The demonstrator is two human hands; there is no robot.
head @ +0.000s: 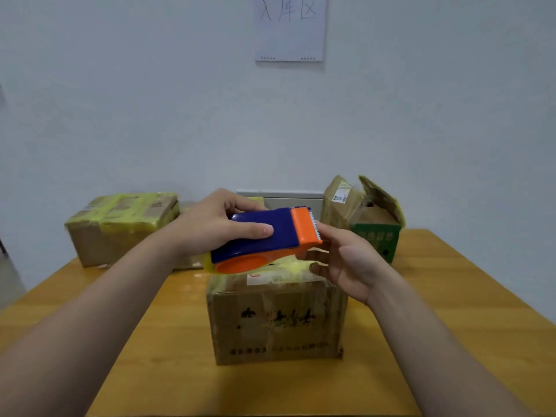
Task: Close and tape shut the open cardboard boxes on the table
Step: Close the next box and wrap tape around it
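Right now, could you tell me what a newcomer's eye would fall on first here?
The blue and orange tape dispenser stands out, gripped by the left hand above the centre cardboard box, with the right hand at its toothed cutter end. Next come the open box with a green side at back right, and the yellow-taped box at back left.

The near box (276, 320) sits mid-table, brown with black print, flaps down, yellow tape across its top. The left box (120, 227) lies at the far edge, closed and wrapped in yellow tape. The right box (373, 224), green-sided, stands at the far edge with its flaps up. The dispenser (264, 236), blue with an orange toothed cutter and hub, hangs tilted above the near box, gripped by the left hand (216, 224). The right hand (346, 260) reaches its cutter end; whether it pinches tape is unclear.
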